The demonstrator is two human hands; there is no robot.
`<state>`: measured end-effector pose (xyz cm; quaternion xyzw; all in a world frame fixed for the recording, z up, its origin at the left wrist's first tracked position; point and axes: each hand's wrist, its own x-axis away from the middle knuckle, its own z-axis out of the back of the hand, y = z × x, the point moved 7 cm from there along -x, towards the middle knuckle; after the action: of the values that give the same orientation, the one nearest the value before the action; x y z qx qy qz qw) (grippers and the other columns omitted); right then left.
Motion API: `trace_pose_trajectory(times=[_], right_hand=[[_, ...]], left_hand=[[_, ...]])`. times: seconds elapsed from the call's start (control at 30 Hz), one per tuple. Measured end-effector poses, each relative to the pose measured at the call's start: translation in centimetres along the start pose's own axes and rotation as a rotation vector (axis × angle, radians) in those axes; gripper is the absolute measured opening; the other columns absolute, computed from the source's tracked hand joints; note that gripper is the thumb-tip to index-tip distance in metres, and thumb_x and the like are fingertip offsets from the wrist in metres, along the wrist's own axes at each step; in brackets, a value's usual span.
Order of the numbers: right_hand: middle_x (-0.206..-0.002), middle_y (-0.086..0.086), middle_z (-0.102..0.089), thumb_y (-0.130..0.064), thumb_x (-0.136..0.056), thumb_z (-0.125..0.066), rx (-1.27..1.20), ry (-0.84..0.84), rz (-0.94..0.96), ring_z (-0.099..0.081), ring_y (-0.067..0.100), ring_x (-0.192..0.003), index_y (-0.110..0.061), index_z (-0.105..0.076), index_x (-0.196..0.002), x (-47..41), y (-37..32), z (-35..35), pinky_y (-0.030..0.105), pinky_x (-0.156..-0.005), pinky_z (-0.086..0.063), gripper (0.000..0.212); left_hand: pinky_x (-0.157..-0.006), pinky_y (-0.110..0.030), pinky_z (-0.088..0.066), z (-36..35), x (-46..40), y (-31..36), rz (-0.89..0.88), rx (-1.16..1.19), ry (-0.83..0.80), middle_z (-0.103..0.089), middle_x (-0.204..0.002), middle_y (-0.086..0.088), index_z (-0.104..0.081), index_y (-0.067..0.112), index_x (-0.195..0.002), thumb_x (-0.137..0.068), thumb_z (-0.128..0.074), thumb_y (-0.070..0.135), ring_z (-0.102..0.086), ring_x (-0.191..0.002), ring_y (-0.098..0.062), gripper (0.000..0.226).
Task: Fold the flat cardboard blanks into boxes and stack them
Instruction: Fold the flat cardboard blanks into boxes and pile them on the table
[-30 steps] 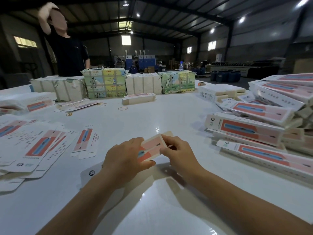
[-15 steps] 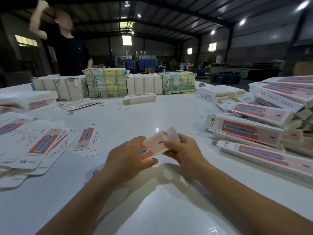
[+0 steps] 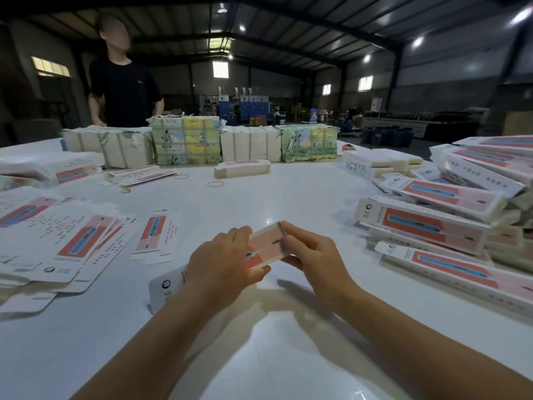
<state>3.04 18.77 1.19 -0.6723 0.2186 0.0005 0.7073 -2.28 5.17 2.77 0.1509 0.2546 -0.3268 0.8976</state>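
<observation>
Both hands hold one box (image 3: 266, 245) just above the white counter (image 3: 288, 356). The left hand (image 3: 222, 267) has its grip closed round the box's near-left part, thumb under the lower edge, fingers over the top. The right hand (image 3: 314, 255) pinches the far-right end, fingertips on the end face. The box is long and narrow, tilted, its far end higher; the top face is pale pink and coral red with a thin white stripe, and its sides are cream. A white rounded flap (image 3: 165, 287) with a dark round logo shows below and left of the left hand's grip.

Left of the grip, flat blanks (image 3: 72, 243) lie fanned and overlapping on the counter, white with red-and-blue panels; a single blank (image 3: 154, 232) lies nearest the hands. Right of the grip, folded boxes (image 3: 427, 226) sit piled in a loose stack. Beyond the grip lie rubber bands (image 3: 215, 184) and one cream box (image 3: 242, 168). Farther off stand wrapped bundles (image 3: 187, 140), and behind them a person (image 3: 124, 90) in a black shirt.
</observation>
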Motion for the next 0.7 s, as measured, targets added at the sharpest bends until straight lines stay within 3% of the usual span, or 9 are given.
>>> trace_pose_trajectory(times=[0.1, 0.27, 0.37, 0.47, 0.7], right_hand=[[-0.098, 0.001, -0.074, 0.002, -0.091, -0.053, -0.147, 0.006, -0.049, -0.07, 0.017, -0.091, -0.029, -0.074, -0.092, 0.0, -0.2, 0.3, 0.025, -0.079, -0.056, 0.038], [-0.095, 0.003, -0.075, 0.0, -0.095, -0.05, -0.221, 0.012, -0.074, -0.07, 0.018, -0.093, -0.034, -0.078, -0.078, 0.0, -0.1, 0.5, 0.023, -0.074, -0.056, 0.047], [-0.096, 0.004, -0.075, -0.001, -0.096, -0.049, -0.243, 0.014, -0.082, -0.07, 0.018, -0.093, -0.032, -0.077, -0.082, 0.1, -0.1, 0.4, 0.024, -0.075, -0.056, 0.045], [-0.095, 0.003, -0.075, 0.002, -0.096, -0.045, -0.265, 0.012, -0.094, -0.071, 0.015, -0.09, -0.03, -0.077, -0.08, 0.0, -0.1, 0.6, 0.022, -0.071, -0.056, 0.049], [-0.094, 0.004, -0.075, 0.012, -0.091, -0.042, -0.216, 0.023, -0.063, -0.071, 0.016, -0.091, -0.025, -0.077, -0.085, -0.1, -0.2, 0.8, 0.022, -0.073, -0.056, 0.052]], left_hand=[[-0.079, -0.025, -0.048, 0.2, 0.1, 0.4, -0.031, -0.029, 0.032, -0.055, -0.117, 0.006, -0.036, 0.024, -0.135, -0.081, -0.053, 0.064, -0.055, -0.099, -0.013, 0.069], [-0.078, -0.03, -0.049, 1.1, 0.3, 0.9, -0.055, -0.006, 0.091, -0.06, -0.114, 0.001, -0.042, 0.018, -0.136, -0.079, -0.063, 0.057, -0.058, -0.097, -0.018, 0.072], [-0.059, -0.036, -0.053, 1.6, 0.5, 1.3, -0.103, -0.032, 0.127, -0.068, -0.091, -0.007, -0.06, 0.007, -0.118, -0.063, -0.083, 0.046, -0.064, -0.073, -0.025, 0.071], [-0.045, -0.034, -0.052, 2.0, 0.6, 1.7, -0.134, -0.052, 0.184, -0.069, -0.078, -0.009, -0.066, 0.003, -0.103, -0.048, -0.091, 0.041, -0.063, -0.057, -0.024, 0.071], [-0.052, -0.037, -0.056, 2.1, 0.8, 2.0, -0.167, -0.047, 0.182, -0.07, -0.084, -0.013, -0.066, 0.0, -0.105, -0.05, -0.091, 0.039, -0.065, -0.061, -0.029, 0.072]])
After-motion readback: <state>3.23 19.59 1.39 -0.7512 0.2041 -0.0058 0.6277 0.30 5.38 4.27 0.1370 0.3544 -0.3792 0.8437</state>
